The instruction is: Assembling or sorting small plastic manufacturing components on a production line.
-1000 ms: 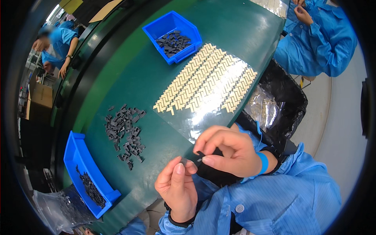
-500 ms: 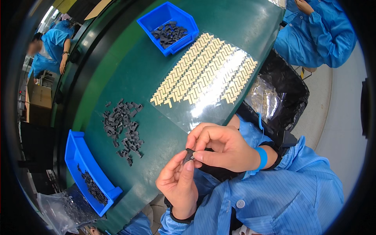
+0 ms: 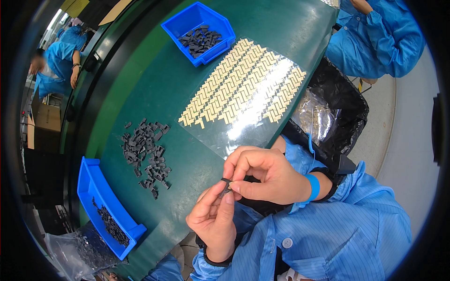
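Observation:
My left hand [image 3: 213, 222] pinches a small dark grey plastic part [image 3: 226, 181] between thumb and fingers, just off the table's near edge. From the right, my right hand [image 3: 269, 175], with a blue band at the wrist, closes thumb and forefinger on the same part. By my right thumb tip shows a tiny pale spot, too small to name. Beyond my hands lies a clear sheet [image 3: 206, 138] bearing rows of beige angled stickers [image 3: 234, 86]. A loose heap of dark grey plastic parts [image 3: 144, 145] lies to the left on the green table [image 3: 180, 171].
A blue bin [image 3: 205, 12] with more grey parts stands at the back. Another blue bin [image 3: 101, 185] with small black pieces is at the left, by a clear bag [image 3: 70, 250]. At the right is a black-lined container [image 3: 354, 110]. Co-workers in blue sit nearby.
The dark part has turned slightly between my fingers, and a pale spot shows more clearly at my right thumb. The view has shifted a little.

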Demonstrator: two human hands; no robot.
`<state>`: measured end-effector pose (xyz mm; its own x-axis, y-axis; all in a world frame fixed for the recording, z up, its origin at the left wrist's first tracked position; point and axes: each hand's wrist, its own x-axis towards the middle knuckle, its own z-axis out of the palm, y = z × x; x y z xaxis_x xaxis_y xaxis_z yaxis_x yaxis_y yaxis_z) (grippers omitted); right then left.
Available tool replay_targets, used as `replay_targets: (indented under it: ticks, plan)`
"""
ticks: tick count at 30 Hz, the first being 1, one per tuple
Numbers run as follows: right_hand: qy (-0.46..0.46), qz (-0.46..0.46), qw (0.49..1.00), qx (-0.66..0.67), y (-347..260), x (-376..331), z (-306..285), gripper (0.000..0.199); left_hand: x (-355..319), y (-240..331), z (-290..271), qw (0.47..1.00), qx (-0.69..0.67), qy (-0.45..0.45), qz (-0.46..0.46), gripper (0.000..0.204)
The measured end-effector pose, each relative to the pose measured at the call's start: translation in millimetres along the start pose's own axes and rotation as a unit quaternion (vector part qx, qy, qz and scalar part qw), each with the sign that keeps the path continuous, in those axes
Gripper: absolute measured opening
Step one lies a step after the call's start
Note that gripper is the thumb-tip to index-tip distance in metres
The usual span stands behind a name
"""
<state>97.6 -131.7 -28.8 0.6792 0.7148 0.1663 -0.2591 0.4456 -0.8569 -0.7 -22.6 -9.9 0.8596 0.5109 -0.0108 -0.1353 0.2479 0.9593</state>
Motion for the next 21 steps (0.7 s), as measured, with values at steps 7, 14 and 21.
replay_targets:
  ticks: [7,14,21]
  plan:
    - [0.075,-0.01,0.997,-0.029,0,0,8,0.009,0,-1,1,1.0,0.001,-0.01,0.009,0.025]
    - [0.078,-0.025,0.995,-0.056,-2,-1,9,0.008,-1,1,2,1.0,-0.009,-0.009,0.008,0.026]
    - [0.076,-0.047,0.993,-0.081,1,-1,9,0.009,-2,-2,-1,0.999,-0.045,0.005,-0.014,0.023]
